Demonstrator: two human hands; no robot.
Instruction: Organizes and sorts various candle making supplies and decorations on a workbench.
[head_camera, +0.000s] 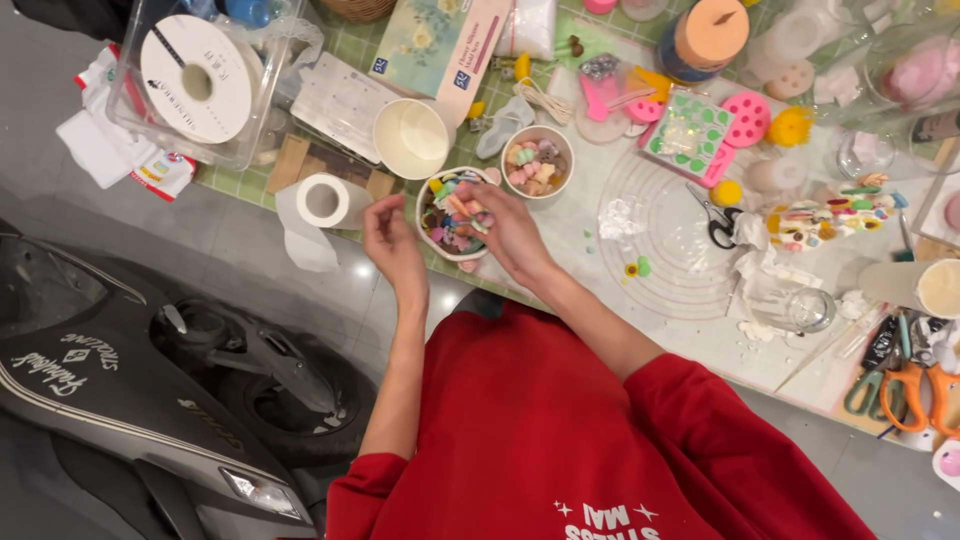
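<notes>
White ceramic cup full of small pastel clay pieces (450, 222) sits at near bench (700, 340) edge, between both hands. Right hand (512, 232) reaches over cup rim, fingertips pinching narrow pink-orange stick piece (461, 206) from pile; grip narrow, holding that piece. Left hand (390, 240) hovers just left of cup, fingers loosely curled, grip narrow, whether it holds anything cannot tell. Second small white bowl of pastel pieces (536, 162) just behind. Empty white paper cup (411, 137) behind left. White tape roll (322, 200) left of cup. Black-handled scissors (716, 218) on clear round mat (675, 245), right.

Cluttered craft table (585, 225), bowls (537, 160), silicone mat (670, 250), scissors (715, 215)
</notes>
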